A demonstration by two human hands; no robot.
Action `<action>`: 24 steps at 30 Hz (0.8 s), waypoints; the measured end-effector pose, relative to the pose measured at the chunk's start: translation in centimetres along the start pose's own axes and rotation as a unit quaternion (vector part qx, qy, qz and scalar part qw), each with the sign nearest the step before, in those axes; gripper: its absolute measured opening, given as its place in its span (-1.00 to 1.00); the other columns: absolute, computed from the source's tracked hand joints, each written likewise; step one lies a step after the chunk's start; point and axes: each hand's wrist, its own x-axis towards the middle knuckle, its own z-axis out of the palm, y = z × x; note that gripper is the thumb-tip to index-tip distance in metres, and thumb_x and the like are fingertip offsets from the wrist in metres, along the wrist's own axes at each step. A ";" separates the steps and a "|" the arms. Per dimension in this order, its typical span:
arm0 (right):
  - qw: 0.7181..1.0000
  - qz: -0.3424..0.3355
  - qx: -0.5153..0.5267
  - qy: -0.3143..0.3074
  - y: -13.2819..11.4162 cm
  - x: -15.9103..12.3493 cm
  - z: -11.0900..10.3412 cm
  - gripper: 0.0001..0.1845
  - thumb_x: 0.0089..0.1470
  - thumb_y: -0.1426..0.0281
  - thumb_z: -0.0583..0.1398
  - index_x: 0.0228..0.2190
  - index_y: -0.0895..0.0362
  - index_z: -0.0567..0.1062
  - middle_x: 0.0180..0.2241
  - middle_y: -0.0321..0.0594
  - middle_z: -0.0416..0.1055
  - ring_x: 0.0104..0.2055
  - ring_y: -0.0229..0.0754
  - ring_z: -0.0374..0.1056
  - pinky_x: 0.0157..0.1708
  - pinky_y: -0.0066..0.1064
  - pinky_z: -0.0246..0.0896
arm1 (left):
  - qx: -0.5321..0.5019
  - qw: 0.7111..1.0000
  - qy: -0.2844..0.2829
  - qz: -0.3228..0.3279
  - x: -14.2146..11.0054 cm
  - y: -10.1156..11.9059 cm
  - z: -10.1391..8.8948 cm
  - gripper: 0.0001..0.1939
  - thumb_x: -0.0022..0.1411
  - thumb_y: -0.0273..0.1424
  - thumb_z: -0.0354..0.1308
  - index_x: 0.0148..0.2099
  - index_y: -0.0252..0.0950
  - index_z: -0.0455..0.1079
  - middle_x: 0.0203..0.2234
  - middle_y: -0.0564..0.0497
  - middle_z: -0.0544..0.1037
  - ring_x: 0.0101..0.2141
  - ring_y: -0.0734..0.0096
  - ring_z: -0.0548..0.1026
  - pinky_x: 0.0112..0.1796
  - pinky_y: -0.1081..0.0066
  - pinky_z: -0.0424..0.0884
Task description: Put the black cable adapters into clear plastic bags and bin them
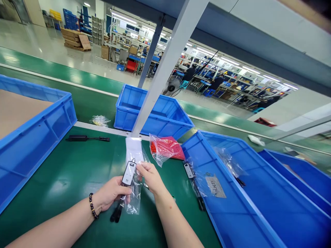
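Observation:
My left hand (pixel 112 193) is closed around a small black device with a white-and-grey face (pixel 129 173), a loop at its top and black cable ends (pixel 117 214) hanging below. A clear plastic bag (pixel 134 201) lies against the device. At the device's upper right edge, my right hand (pixel 151 176) has thumb and fingers pinched, with bag film at the fingertips. Part of the grip is hidden. Just beyond, a white sheet or stack of bags (pixel 133 146) lies on the green work surface (pixel 64 179).
A black cable device (pixel 80 138) lies at the left. A bag of red pieces (pixel 169 148) sits beyond my right hand. Blue bins stand left (pixel 38 137), behind (pixel 152 119) and right (pixel 227 193). Another bagged device (pixel 190 171) rests by the right bin. A white post (pixel 168 65) rises ahead.

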 end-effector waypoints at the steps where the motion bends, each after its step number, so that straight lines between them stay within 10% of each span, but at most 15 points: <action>1: 1.000 0.000 0.007 0.000 0.0 0.0 0.1 -0.59 -0.05 0.14 0.15 -0.70 0.18 0.28 -0.73 -0.37 0.16 -0.67 -0.38 0.09 -0.64 -0.52 0.01 | -0.001 1.000 -0.003 -0.008 0.0 -0.1 0.0 -0.85 -0.09 -0.53 0.21 -0.38 -0.36 0.34 -0.62 0.06 0.37 -0.62 0.50 0.34 -0.53 0.47 0.28; 10: 0.989 0.032 0.142 -0.027 0.3 0.1 -0.4 -0.64 -0.12 0.16 0.19 -0.67 0.19 0.32 -0.71 -0.31 0.27 -0.70 -0.34 0.16 -0.69 -0.49 0.06 | -0.052 0.995 -0.075 -0.027 -0.1 -0.4 -0.6 -0.83 -0.08 -0.51 0.23 -0.36 -0.39 0.35 -0.62 0.01 0.39 -0.64 0.49 0.35 -0.56 0.47 0.28; 19: 0.997 0.007 -0.079 -0.025 0.9 -0.5 2.6 -0.68 -0.01 0.21 0.12 -0.62 0.19 0.33 -0.67 -0.36 0.24 -0.63 -0.38 0.13 -0.60 -0.54 0.03 | -0.075 0.996 0.040 0.010 0.2 0.2 -0.4 -0.74 -0.05 -0.45 0.25 -0.25 -0.35 0.35 -0.48 -0.02 0.44 -0.48 0.38 0.42 -0.38 0.31 0.37; 24: 0.983 0.013 -0.179 -0.033 -1.9 -2.0 -1.3 -0.67 0.00 0.28 0.08 -0.69 0.17 0.25 -0.72 -0.39 0.16 -0.66 -0.40 0.08 -0.63 -0.55 -0.02 | -0.055 0.998 -0.020 -0.020 -0.4 1.3 -0.2 -0.75 0.02 -0.42 0.21 -0.20 -0.30 0.34 -0.36 -0.05 0.46 -0.30 0.36 0.43 -0.19 0.32 0.33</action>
